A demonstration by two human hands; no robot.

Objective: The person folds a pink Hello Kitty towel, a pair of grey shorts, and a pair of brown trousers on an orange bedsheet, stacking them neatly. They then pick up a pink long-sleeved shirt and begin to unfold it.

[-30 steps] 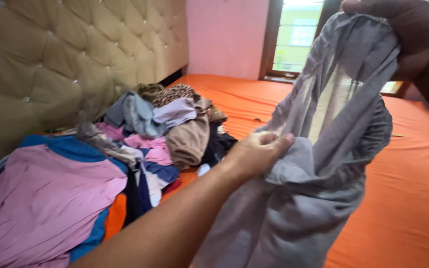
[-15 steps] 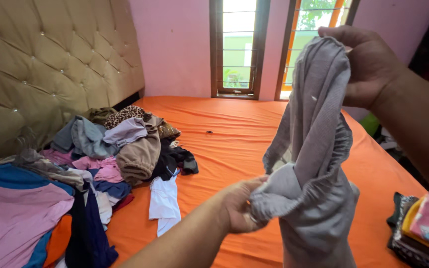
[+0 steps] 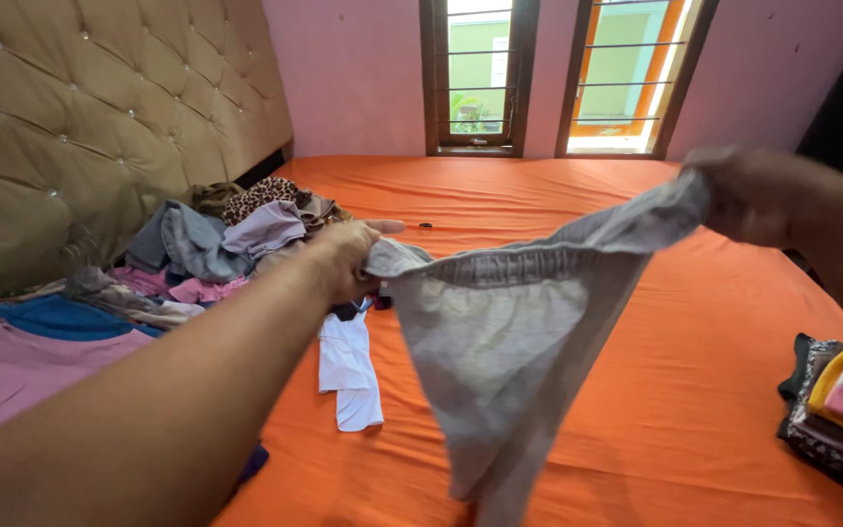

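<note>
In the head view, the person holds a grey elastic-waisted garment (image 3: 500, 342) stretched out above the orange bed sheet (image 3: 714, 390). The left hand (image 3: 348, 259) is closed on one end of the gathered waistband, fingers curled into the cloth. The right hand (image 3: 763, 195), motion-blurred, pinches the other end, held a little higher, so the band runs taut and slightly uphill between them. Below the band the cloth hangs in a narrowing fall, its lowest part close to the sheet.

Beyond the left hand, toward the tufted headboard (image 3: 80, 127), lies a heap of unsorted clothes (image 3: 217, 244), with a white garment (image 3: 348, 376) spread on the sheet just beside it. On the far side of the sheet from the heap, at the frame's right edge, sits a stack of folded pieces (image 3: 836, 410).

To do this spreading well, both grips should likely sit at the very ends of the waistband and come level, keeping the band tight so that the hanging cloth drops without twist.
</note>
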